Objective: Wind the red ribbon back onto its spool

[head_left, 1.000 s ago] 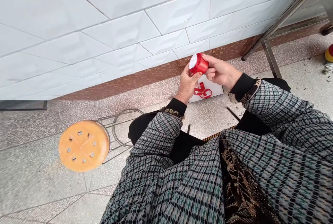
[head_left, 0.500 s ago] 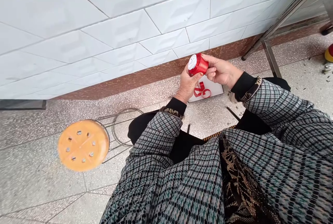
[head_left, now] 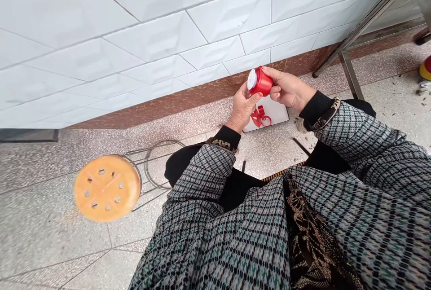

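A spool of red ribbon [head_left: 260, 82] with a white end label is held up between both hands, in front of the tiled wall. My left hand [head_left: 243, 108] cups it from below with the thumb on its side. My right hand [head_left: 287, 89] closes on it from the right, fingers curled over the top. Below the hands a white box [head_left: 275, 111] lies on the floor with a loose loop of red ribbon [head_left: 260, 117] on it.
An orange round stool [head_left: 107, 187] with a wire frame stands on the speckled floor at the left. Metal legs of a table [head_left: 348, 71] rise at the right. A yellow and red object [head_left: 426, 68] sits at the far right edge. My checked coat fills the foreground.
The spool has been lifted slightly and turned, its white end now facing more to the left. The ribbon on the box has bunched up into a smaller loop.
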`<action>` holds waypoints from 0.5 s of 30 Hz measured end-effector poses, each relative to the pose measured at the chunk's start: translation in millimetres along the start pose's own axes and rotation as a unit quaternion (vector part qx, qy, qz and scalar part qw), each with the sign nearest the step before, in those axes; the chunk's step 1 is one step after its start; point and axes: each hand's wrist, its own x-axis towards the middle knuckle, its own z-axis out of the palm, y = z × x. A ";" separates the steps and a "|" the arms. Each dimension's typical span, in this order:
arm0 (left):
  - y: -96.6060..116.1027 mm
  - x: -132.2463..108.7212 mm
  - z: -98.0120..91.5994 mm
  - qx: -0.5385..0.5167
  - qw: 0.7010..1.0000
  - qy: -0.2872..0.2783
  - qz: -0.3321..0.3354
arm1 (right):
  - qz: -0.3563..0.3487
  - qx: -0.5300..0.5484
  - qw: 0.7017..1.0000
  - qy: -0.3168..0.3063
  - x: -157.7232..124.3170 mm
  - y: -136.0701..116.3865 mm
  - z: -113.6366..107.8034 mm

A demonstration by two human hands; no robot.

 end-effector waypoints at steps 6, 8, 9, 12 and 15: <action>0.9 0.8 -0.5 0.017 1.000 0.019 0.002 | 0.045 0.005 0.999 -0.009 -6.6 -2.2 5.2; -1.3 1.1 -0.7 0.023 0.999 0.040 0.006 | 0.015 0.005 1.000 -0.007 -9.9 3.8 10.1; -2.2 1.1 -0.8 0.024 0.999 0.046 0.007 | 0.001 0.002 1.000 -0.002 -10.7 6.2 11.7; -3.3 0.8 -1.8 0.021 0.999 0.040 0.003 | -0.006 -0.008 1.000 0.012 -9.2 6.3 11.3; -2.8 0.7 -3.9 0.016 1.000 0.021 -0.001 | 0.041 -0.003 0.999 -0.007 -6.2 -2.0 6.6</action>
